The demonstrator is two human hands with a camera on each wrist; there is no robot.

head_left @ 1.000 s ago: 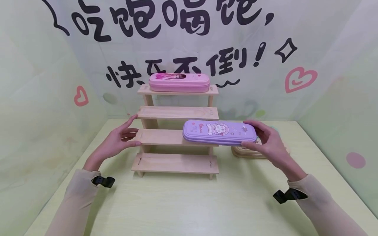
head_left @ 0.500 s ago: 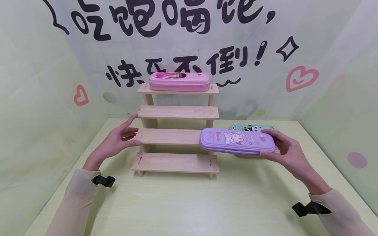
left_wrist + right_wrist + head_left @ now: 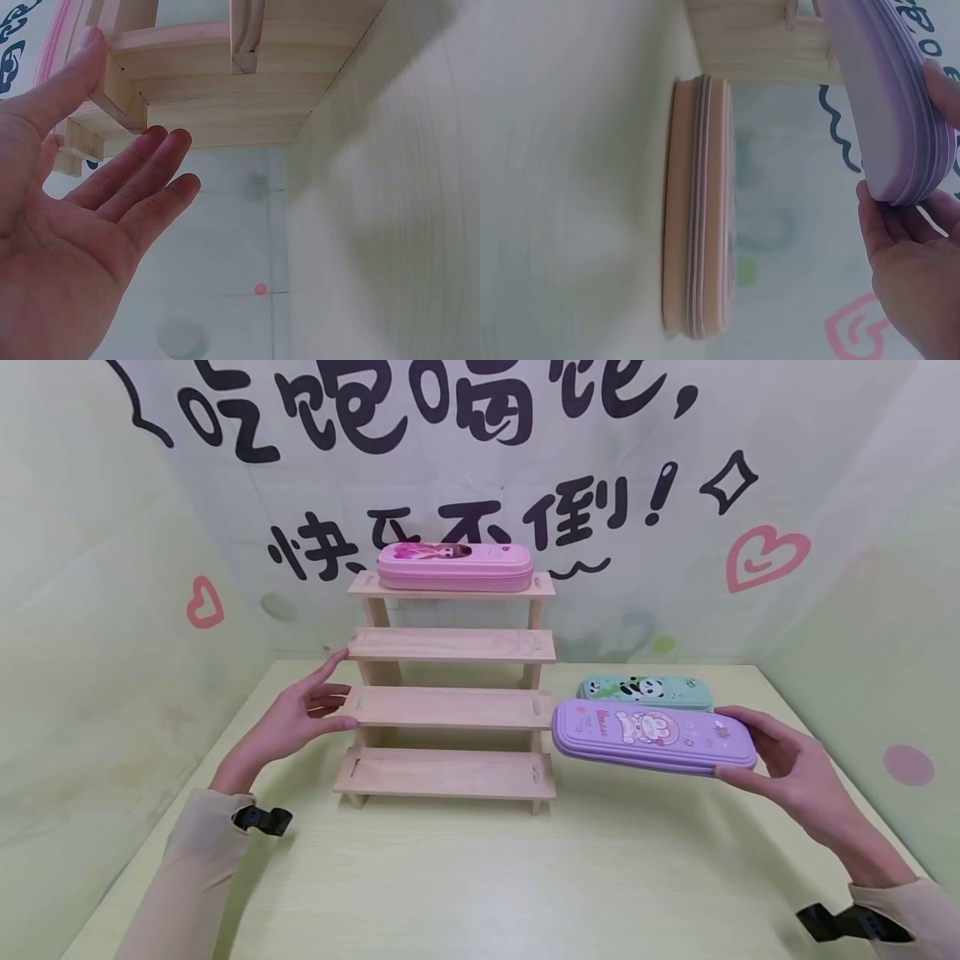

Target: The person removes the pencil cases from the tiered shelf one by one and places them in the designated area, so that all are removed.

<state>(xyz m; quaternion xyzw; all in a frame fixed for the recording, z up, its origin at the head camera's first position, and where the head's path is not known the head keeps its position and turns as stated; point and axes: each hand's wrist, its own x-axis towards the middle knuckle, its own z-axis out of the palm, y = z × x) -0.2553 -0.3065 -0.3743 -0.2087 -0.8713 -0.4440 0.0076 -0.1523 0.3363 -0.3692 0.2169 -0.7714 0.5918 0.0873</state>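
My right hand [image 3: 795,772] grips the right end of a purple zip pencil case [image 3: 652,735] with a bunny print, thumb at the front and fingers behind. The case is raised above the table, just right of a stepped wooden rack [image 3: 450,706]. My left hand [image 3: 296,718] is at the rack's left side, index fingertip at one shelf end and thumb at the shelf below; its other fingers are extended loosely in the left wrist view. On the top shelf lies a pink pencil case [image 3: 456,568].
Behind the purple case a mint-green panda pencil case [image 3: 645,691] shows on the right of the table [image 3: 450,877]. In the right wrist view a peach zip case [image 3: 697,210] lies on the table; the purple one hides it in the head view. Printed fabric walls [image 3: 847,468] surround the table.
My right hand has carried the purple case rightward and toward me, away from the rack's shelves, uncovering the mint-green case. My left hand has stayed at the rack's left side.
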